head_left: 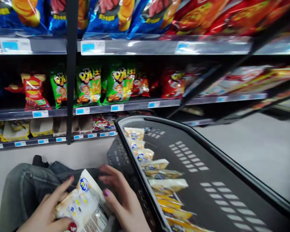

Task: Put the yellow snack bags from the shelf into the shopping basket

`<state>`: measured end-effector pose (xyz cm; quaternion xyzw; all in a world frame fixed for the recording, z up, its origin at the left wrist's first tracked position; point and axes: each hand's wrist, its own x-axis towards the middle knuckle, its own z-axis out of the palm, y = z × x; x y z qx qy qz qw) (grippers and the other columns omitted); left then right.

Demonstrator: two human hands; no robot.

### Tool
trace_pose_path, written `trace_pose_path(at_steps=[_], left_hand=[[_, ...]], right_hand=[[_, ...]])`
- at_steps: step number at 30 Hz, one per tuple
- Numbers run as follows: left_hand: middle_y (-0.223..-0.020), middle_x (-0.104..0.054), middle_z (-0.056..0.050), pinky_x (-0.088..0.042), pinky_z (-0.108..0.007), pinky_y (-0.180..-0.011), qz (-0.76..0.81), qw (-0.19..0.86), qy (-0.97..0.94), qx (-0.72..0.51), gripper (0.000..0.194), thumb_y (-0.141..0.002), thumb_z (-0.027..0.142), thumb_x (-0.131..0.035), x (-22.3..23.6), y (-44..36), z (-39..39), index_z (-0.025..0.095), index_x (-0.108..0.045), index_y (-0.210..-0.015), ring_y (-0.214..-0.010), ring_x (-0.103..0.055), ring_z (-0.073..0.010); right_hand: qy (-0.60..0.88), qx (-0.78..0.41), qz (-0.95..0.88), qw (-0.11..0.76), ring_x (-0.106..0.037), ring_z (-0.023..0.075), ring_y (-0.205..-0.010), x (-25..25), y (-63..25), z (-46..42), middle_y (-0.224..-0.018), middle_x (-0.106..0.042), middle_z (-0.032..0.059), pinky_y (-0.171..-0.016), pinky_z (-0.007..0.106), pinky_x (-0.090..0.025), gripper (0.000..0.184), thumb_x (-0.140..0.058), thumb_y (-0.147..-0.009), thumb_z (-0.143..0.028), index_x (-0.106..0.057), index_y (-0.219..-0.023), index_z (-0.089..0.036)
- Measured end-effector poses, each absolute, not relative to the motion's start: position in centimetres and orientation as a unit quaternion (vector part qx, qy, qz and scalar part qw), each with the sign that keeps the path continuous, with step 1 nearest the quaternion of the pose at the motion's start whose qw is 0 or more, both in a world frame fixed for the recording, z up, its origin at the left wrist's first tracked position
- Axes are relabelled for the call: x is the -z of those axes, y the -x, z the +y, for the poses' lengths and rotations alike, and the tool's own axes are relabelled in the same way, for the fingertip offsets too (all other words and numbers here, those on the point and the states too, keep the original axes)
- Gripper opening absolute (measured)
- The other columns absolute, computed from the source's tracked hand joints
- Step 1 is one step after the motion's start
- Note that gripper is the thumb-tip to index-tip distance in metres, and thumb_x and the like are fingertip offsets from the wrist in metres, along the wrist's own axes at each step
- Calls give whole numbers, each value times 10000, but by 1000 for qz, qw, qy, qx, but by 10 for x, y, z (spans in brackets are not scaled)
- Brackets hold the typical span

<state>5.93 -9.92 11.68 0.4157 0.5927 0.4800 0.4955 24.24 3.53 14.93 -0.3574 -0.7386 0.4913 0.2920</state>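
My left hand (pixel 47 207) grips a white snack packet (pixel 83 206) with a blue logo, its thumb on the near side and fingers along the far edge. The packet leans at a tilt above my lap. Close by its right edge is my right hand (pixel 125 201), fingers spread and slightly blurred; its thumb tip comes near the packet, and whether it touches I cannot tell. To the right stands a grey shopping basket (pixel 186 148), where white packets (pixel 168 184) and yellow packets (pixel 175 212) are lined up on edge along the left side.
Ahead are store shelves (pixel 135 104) with price tags. They carry green snack bags (pixel 119 83), red bags (pixel 173 83) and blue chip bags (pixel 106 19). Open cartons (pixel 41 127) sit on the lowest shelf. My bent knee in jeans (pixel 21 190) is at left.
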Motion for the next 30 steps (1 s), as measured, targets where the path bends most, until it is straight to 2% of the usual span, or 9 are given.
trace_pose_path(at_steps=[4, 7, 10, 12, 15, 19, 23, 26, 30], left_hand=[[-795, -680, 5, -484, -233, -638, 617, 465, -369, -517, 714, -677, 208, -667, -133, -48, -104, 281, -385, -1329, -714, -619, -170], [-778, -688, -8, -479, -224, -519, 663, 450, -274, -532, 627, -626, 190, -692, -131, -39, -106, 208, -501, -1222, -603, -611, -156], [-703, -698, -31, -451, -233, -399, 677, 464, -216, -528, 350, -619, 235, -694, -119, -27, -107, 136, -627, -948, -451, -580, -145], [-545, -660, -13, -437, -231, -381, 683, 457, -195, -536, 202, -631, 267, -691, -110, -20, -109, 125, -632, -761, -381, -548, -135], [-445, -609, -1, -439, -223, -408, 671, 446, -173, -567, 194, -597, 269, -731, -100, -13, -113, 126, -601, -611, -375, -541, -128], [-645, -641, 3, -438, -197, -445, 551, 472, -101, -681, 265, -620, 261, -743, -88, -15, -110, 150, -613, -823, -473, -554, -102], [-631, -557, 28, -366, -109, -432, 355, 568, 70, -739, 280, -619, 213, -753, -75, -24, -107, 143, -607, -847, -478, -476, -25], [-599, -494, 31, -318, -66, -407, 228, 665, 126, -700, 281, -597, 235, -763, -68, -27, -112, 86, -644, -804, -492, -438, -5], [-629, -501, 18, -320, -21, -452, 280, 697, 133, -647, 218, -808, 202, -529, -69, -27, -120, 63, -689, -862, -534, -486, 16]], right_hand=[[284, -683, -654, 160, -529, 150, -592, -145, -198, 53, -642, -579, 15, -546, 249, -421, 341, -633, -694, -456, -611, -850, -154], [309, -654, -662, 195, -405, 99, -512, -144, -178, 55, -544, -449, -37, -485, 216, -329, 263, -595, -735, -414, -570, -698, -155], [279, -604, -717, 208, -403, 107, -545, -144, -158, 57, -563, -449, -31, -502, 220, -321, 209, -544, -778, -343, -563, -678, -161], [252, -585, -745, 199, -416, 111, -562, -146, -145, 61, -578, -473, -25, -518, 224, -325, 178, -528, -790, -303, -569, -687, -163], [213, -602, -748, 180, -416, 103, -561, -149, -128, 71, -588, -466, -35, -531, 221, -329, 122, -542, -778, -265, -569, -706, -170], [167, -706, -673, 146, -423, 92, -530, -148, -109, 77, -601, -476, -47, -496, 205, -335, 143, -584, -749, -274, -590, -868, -194], [133, -748, -646, 72, -527, 124, -589, -146, -94, 72, -678, -619, 25, -551, 236, -425, 155, -622, -720, -317, -652, -750, -167], [182, -703, -685, 56, -545, 138, -555, -146, -84, 68, -611, -623, 20, -509, 238, -421, 139, -649, -694, -299, -659, -733, -166], [236, -537, -806, 84, -399, 91, -440, -144, -71, 69, -456, -481, -39, -433, 219, -283, 145, -623, -709, -241, -629, -580, -175]])
